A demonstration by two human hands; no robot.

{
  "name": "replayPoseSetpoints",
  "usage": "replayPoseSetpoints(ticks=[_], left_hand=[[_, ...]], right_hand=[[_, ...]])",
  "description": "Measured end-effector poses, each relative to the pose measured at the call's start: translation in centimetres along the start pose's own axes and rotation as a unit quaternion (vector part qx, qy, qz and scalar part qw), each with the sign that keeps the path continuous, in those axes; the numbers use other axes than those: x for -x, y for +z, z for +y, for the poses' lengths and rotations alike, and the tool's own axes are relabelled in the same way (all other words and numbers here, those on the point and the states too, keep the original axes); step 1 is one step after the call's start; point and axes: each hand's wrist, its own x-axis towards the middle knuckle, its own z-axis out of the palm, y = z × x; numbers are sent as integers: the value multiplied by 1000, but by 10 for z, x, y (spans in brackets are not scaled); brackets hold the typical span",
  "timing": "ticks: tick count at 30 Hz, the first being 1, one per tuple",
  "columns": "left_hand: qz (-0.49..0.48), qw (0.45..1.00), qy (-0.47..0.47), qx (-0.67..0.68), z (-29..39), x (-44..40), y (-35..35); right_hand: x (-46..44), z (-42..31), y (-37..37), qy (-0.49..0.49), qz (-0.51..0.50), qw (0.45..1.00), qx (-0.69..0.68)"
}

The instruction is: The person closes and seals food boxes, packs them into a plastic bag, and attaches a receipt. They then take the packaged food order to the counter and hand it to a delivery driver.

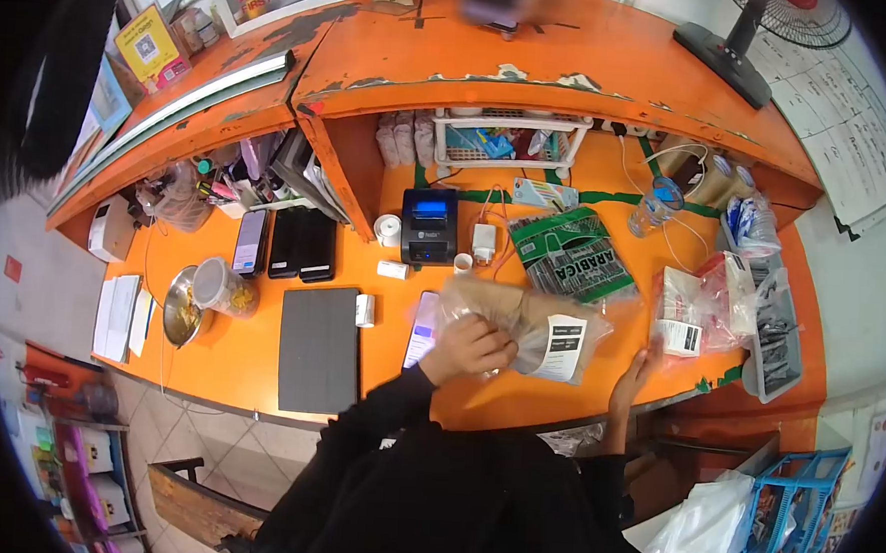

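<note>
My left hand (474,349) is closed on the left part of a clear plastic bag (523,321) that holds something brown. A white label with black print shows on the bag's right half. To the right, my right hand (635,378) is held upright with its fingers stretched out, beside the lower left of a labelled clear and red package (679,319). Nothing shows in that hand. Behind the brown bag lies a green ARABICA packet (576,253). A phone (422,328) with a lit screen is partly covered near my left hand.
On the orange counter (228,365) are a black printer (431,226), a dark flat panel (319,350), a metal bowl (183,313) and a plastic tub (224,287). A grey tray (776,329) stands right. The raised orange shelf (575,43) overhangs the back.
</note>
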Motion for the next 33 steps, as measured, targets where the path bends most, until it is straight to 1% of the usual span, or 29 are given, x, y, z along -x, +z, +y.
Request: replayPoseSetpoints(ticks=[1, 2, 3, 5, 8, 10, 12, 13, 15, 17, 18, 20, 21, 23, 24, 26, 27, 28, 32, 33], left_hand=[[27, 999, 33, -15, -5, -18, -10], [54, 996, 70, -28, -10, -37, -20], [82, 990, 108, -39, -11, -53, -30], [88, 985, 134, -62, -12, -80, -52], [124, 971, 175, -109, -18, -114, -68], [155, 958, 195, -139, -27, -132, -72], [150, 956, 190, -166, -42, -161, -78], [152, 953, 188, -181, -53, -178, -81], [165, 952, 133, -223, -89, -215, -75], [128, 962, 78, -227, -122, -261, -74], [100, 967, 59, -227, -140, -276, -70], [41, 974, 15, -222, -189, -291, -53], [2, 968, -7, -252, -215, -287, -39], [-27, 963, -84, -253, -222, -282, -31], [-11, 962, -66, -266, -220, -276, -36], [10, 957, -31, -287, -208, -261, -47], [-5, 956, -35, -291, -201, -251, -54], [-21, 955, -40, -293, -193, -240, -62], [-106, 956, -42, -270, -164, -191, -90], [-120, 957, -55, -257, -160, -176, -94]], right_hand=[[-9, -44, 6, 47, -143, 968, -199], [-19, -85, 8, 86, -261, 900, -338], [-28, -124, 8, 98, -346, 837, -412], [-39, -174, 4, 72, -375, 847, -371], [-61, -203, 4, 46, -351, 830, -431], [-80, -213, 6, 25, -347, 829, -438], [-108, -234, 10, -20, -338, 833, -437], [-127, -239, 17, 14, -347, 818, -458], [-175, -250, 39, 78, -371, 785, -489], [-228, -276, 63, 148, -388, 771, -484], [-260, -270, 93, 95, -407, 766, -489], [-304, -270, 126, 194, -454, 717, -492], [-323, -270, 142, 248, -475, 688, -489], [-352, -260, 179, 269, -451, 692, -495], [-365, -255, 197, 285, -439, 691, -498], [-392, -251, 225, 306, -457, 662, -508], [-401, -246, 239, 322, -464, 646, -513], [-409, -244, 254, 317, -478, 619, -536], [-454, -230, 308, 268, -513, 606, -546], [-463, -227, 320, 257, -519, 602, -549]])
